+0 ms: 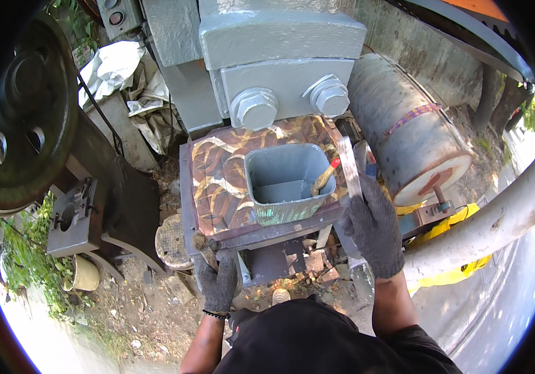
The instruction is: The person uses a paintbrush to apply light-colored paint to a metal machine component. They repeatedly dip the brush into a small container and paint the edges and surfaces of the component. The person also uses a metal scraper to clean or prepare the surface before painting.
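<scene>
Dark work gloves cover both my hands. My left hand [218,283], low on the near left side of the table, is closed around a short tool with a rounded, brownish end [204,244]; its exact kind is unclear. My right hand [374,230] grips a long, flat, worn strip [349,165] that points away from me, just right of a tub. The grey rectangular tub [289,210] stands on the patterned tabletop [220,181] and holds grey liquid like paint. Inside, a brush with a red-tipped handle [325,177] leans on the right wall.
A grey-painted machine with large bolts [253,108] rises behind the table. On the right lie a rusty drum [404,118] and a pale trunk-like pole [479,230] over yellow sheeting. A dark wheeled machine [27,112] stands left, near a stool [172,243]. Rubble covers the ground.
</scene>
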Action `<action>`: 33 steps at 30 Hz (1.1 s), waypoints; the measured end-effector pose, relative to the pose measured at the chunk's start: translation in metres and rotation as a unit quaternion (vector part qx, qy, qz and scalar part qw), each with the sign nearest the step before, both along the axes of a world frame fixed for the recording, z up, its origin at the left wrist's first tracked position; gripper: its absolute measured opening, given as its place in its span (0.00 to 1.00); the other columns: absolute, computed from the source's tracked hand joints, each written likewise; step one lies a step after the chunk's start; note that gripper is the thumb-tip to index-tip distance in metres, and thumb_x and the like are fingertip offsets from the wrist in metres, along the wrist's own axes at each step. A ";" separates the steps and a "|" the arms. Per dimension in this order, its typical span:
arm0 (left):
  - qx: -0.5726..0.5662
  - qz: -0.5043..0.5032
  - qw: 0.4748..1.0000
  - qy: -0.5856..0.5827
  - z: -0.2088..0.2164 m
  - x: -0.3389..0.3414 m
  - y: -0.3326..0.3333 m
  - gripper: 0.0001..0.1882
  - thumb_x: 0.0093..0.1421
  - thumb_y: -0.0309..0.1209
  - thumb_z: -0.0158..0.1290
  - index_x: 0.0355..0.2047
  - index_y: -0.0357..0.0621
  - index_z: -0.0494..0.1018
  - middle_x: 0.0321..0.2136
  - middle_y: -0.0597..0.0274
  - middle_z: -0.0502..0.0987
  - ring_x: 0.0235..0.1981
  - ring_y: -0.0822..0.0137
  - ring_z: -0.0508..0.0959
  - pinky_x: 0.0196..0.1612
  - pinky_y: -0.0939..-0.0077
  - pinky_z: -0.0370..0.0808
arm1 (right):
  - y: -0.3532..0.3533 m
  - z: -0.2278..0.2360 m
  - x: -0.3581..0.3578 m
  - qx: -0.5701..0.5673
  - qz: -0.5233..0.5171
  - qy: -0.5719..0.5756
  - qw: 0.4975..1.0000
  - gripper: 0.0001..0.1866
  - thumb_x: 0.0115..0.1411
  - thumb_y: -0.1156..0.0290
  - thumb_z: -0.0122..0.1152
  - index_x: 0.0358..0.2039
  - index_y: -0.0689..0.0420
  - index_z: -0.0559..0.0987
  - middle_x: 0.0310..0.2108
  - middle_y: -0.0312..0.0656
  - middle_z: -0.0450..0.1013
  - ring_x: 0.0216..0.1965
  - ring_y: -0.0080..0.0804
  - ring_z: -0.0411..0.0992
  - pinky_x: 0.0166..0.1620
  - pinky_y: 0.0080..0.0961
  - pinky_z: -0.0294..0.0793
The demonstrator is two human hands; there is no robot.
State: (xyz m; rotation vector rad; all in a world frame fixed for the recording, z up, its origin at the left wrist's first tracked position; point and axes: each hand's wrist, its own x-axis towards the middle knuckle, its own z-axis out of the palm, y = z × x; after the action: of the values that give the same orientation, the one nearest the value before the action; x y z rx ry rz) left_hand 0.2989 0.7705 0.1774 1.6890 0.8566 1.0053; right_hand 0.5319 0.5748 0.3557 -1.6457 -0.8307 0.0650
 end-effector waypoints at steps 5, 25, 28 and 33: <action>-0.009 -0.006 0.999 -0.042 -0.009 0.002 0.000 0.24 0.63 0.29 0.59 0.58 0.33 0.73 0.52 0.52 0.78 0.54 0.60 0.76 0.61 0.64 0.71 | 0.041 -0.002 -0.022 0.113 0.027 0.251 0.961 0.18 0.70 0.71 0.56 0.58 0.58 0.73 0.36 0.36 0.77 0.30 0.24 0.76 0.32 0.23 0.77; -0.121 -0.116 0.984 -0.051 -0.031 -0.041 0.060 0.25 0.71 0.33 0.56 0.63 0.32 0.70 0.56 0.56 0.77 0.53 0.66 0.77 0.55 0.68 0.76 | 0.133 -0.019 -0.037 0.215 -0.049 0.165 0.961 0.21 0.67 0.76 0.54 0.61 0.59 0.71 0.45 0.42 0.74 0.42 0.33 0.79 0.39 0.30 0.85; -0.127 -0.113 0.985 0.004 -0.023 -0.051 0.080 0.24 0.72 0.32 0.55 0.64 0.33 0.70 0.57 0.56 0.77 0.53 0.67 0.77 0.54 0.70 0.76 | 0.139 -0.024 -0.038 0.141 -0.117 0.094 0.979 0.19 0.68 0.75 0.54 0.59 0.59 0.71 0.44 0.41 0.75 0.42 0.31 0.79 0.39 0.29 0.85; -0.095 -0.118 0.987 0.049 0.007 -0.060 0.108 0.25 0.72 0.32 0.54 0.66 0.36 0.68 0.57 0.60 0.77 0.46 0.74 0.77 0.45 0.79 0.76 | 0.148 -0.016 -0.048 0.257 -0.024 0.154 0.954 0.17 0.68 0.74 0.54 0.57 0.60 0.72 0.43 0.41 0.75 0.41 0.30 0.79 0.41 0.28 0.84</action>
State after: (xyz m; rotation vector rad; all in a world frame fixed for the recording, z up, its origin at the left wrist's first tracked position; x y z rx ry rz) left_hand 0.2387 0.8784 0.1845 1.6423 0.7694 0.6646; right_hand 0.4836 0.7225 0.3400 -1.1245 -0.5107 0.0636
